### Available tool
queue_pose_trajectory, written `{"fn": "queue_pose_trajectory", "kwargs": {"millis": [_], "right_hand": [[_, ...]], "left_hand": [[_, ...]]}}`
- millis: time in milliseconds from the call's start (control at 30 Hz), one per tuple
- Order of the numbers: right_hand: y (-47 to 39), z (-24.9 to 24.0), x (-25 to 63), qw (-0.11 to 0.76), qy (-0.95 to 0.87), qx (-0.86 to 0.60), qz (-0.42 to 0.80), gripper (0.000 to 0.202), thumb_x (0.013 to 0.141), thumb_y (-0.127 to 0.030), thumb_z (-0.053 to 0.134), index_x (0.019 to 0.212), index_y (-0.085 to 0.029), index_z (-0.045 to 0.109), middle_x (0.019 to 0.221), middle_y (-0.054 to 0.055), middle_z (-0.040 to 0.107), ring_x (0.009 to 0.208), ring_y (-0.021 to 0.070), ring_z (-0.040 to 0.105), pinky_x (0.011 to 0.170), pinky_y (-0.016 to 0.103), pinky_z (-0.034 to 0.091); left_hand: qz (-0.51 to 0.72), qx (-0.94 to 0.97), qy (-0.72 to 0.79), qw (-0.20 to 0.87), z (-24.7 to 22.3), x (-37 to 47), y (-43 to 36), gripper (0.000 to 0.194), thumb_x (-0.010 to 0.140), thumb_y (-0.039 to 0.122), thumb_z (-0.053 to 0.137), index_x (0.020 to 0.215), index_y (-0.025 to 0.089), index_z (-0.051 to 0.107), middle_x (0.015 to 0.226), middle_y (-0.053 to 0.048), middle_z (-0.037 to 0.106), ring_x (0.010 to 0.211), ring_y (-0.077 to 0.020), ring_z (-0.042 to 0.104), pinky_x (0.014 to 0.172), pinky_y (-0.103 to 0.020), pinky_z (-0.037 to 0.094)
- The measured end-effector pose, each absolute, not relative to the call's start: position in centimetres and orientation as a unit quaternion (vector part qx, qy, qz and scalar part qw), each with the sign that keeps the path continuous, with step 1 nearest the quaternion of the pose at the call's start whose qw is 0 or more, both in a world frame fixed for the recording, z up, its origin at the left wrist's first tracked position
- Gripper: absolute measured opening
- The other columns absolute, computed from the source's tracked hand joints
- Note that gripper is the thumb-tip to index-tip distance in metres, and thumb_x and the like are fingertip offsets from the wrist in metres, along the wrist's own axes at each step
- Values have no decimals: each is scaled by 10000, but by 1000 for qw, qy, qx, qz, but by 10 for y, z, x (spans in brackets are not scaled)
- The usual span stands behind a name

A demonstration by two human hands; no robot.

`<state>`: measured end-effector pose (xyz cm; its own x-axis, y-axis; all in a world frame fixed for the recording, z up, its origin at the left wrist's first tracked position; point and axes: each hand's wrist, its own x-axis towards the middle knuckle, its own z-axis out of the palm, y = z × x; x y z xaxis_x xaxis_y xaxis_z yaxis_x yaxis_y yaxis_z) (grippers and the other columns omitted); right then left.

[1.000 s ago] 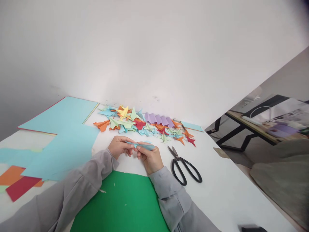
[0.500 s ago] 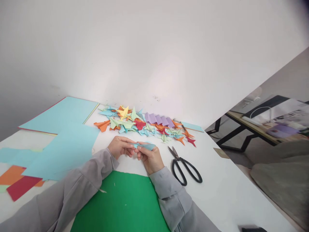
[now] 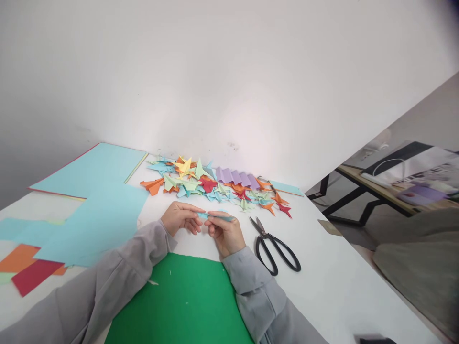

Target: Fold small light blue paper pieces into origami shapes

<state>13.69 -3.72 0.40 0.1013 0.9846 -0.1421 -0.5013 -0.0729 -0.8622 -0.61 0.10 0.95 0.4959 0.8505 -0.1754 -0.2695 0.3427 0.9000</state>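
Note:
Both my hands meet over the white table (image 3: 322, 282), pinching a small folded light-blue paper piece (image 3: 219, 216) between them. My left hand (image 3: 180, 217) grips its left end with thumb and forefinger. My right hand (image 3: 225, 232) holds the right part, fingers curled under it. Grey sleeves cover both forearms. Just beyond the hands lies a heap of folded paper shapes (image 3: 215, 186) in orange, yellow, green, blue, red and purple. Black scissors (image 3: 274, 245) lie shut to the right of my right hand.
A green sheet (image 3: 179, 301) lies under my forearms at the near edge. Large light-blue sheets (image 3: 93, 200) cover the left side, with red and orange scraps (image 3: 28, 270) at the far left. The wall stands right behind the heap. Another desk (image 3: 394, 186) shows at the right.
The folded blue piece looks flatter and thinner now, and my right hand's fingers have shifted slightly along it. The arms stay where they were.

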Motion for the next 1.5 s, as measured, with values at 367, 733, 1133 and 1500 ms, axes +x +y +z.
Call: {"fn": "queue_pose_trajectory", "kwargs": {"millis": [367, 733, 1133, 1500], "right_hand": [[-37, 7, 136, 616, -258, -411, 621, 155, 499, -107, 707, 646, -112, 660, 471, 41, 641, 329, 63, 486, 315, 144, 392], [-37, 8, 136, 616, -245, -404, 631, 166, 491, -88, 706, 647, -112, 653, 477, 42, 645, 333, 62, 489, 314, 138, 395], [-36, 9, 135, 616, -258, -404, 626, 148, 508, -93, 700, 648, -117, 660, 481, 36, 643, 338, 61, 488, 316, 143, 398], [-36, 8, 136, 620, -250, -410, 621, 150, 501, -94, 699, 645, -112, 661, 476, 44, 644, 335, 63, 482, 316, 149, 389]], "left_hand": [[414, 431, 326, 733, 9, -2, 0, 292, 540, 190, 700, 801, 75, 635, 586, -72, 658, 452, -159, 600, 420, -261, 482], [430, 420, 310, 736, 8, -4, -1, 225, 566, 171, 670, 761, 61, 645, 590, -93, 664, 452, -168, 601, 432, -275, 476], [441, 411, 300, 739, 8, -3, 1, 203, 597, 154, 560, 755, 54, 639, 590, -110, 662, 454, -196, 603, 429, -302, 457], [440, 427, 302, 730, 8, -5, 0, 216, 583, 157, 571, 768, 66, 637, 591, -93, 658, 448, -189, 598, 427, -299, 457]]}}
